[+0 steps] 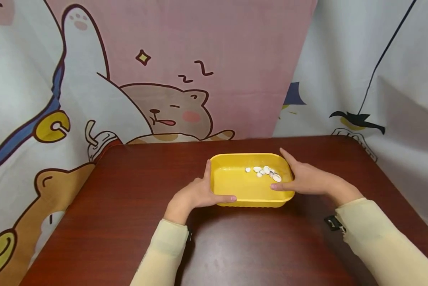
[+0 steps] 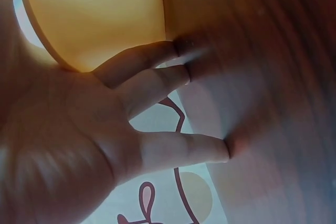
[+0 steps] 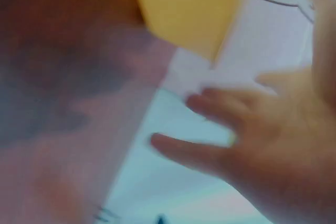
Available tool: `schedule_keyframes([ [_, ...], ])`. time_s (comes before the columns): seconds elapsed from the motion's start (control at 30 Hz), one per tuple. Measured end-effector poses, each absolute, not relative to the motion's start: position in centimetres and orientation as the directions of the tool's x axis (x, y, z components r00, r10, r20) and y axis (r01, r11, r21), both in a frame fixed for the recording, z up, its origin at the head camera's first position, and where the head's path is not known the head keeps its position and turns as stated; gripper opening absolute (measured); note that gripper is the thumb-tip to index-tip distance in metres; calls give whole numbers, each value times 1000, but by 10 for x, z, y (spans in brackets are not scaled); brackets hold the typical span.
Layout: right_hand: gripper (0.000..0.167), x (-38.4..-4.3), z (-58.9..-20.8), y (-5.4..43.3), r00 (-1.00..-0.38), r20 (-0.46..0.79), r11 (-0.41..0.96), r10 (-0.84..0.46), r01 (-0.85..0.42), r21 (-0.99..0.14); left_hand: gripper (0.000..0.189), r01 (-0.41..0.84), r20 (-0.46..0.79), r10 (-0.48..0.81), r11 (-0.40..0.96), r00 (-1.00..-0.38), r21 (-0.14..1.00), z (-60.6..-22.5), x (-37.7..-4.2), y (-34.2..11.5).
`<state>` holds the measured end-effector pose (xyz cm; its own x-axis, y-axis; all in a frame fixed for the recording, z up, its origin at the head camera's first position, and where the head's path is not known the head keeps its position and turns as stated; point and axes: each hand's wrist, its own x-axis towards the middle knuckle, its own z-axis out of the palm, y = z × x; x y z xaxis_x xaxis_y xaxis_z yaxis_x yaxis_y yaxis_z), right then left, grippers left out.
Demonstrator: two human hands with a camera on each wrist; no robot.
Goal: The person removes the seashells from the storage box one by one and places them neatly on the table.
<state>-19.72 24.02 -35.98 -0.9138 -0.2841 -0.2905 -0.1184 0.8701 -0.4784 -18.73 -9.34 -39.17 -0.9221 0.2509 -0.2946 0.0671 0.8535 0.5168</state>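
Observation:
A yellow plastic tray stands on the table, with several small, whitish rounded pieces scattered over its back right floor. My left hand is at the tray's left end, its thumb stretched along the front rim. In the left wrist view the straight, spread fingers reach down to the tabletop beside the tray's wall. On the opposite end is my right hand, thumb overlapping the front right corner. The right wrist view, blurred, shows its fingers spread and a gap between them and the tray.
The dark reddish-brown table extends around the tray on all sides. A printed cloth with cartoon animals hangs behind the table and along its sides. Dark straps show at the wrists below the pale sleeves.

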Motion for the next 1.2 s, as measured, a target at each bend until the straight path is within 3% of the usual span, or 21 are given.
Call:
schedule_keyframes([
  [0.1,121,-208,-343,229,-960,-152,868,-236,-138,-478,149,61,-301,245,857,-921,512,-392,-187,-93],
  [0.17,107,-213,-337,218,-967,-123,844,-221,-127,-522,149,57,-305,243,857,-921,511,-392,-187,-93],
  [0.3,84,-220,-336,196,-938,-220,757,-269,-64,-651,148,55,-311,246,855,-918,515,-392,-187,-94],
  [0.43,79,-224,-344,182,-900,-339,771,-273,6,-636,149,62,-309,251,857,-917,512,-392,-187,-95],
  [0.7,64,-233,-365,177,-900,-424,691,-104,241,-681,148,67,-297,262,842,-918,536,-395,-187,-95],
  [0.93,26,-233,-387,171,-920,-389,663,-43,265,-700,148,66,-298,274,827,-915,558,-396,-185,-95],
  [1.2,18,-237,-395,164,-945,-326,727,-38,198,-658,147,88,-286,289,827,-913,555,-395,-187,-95],
])
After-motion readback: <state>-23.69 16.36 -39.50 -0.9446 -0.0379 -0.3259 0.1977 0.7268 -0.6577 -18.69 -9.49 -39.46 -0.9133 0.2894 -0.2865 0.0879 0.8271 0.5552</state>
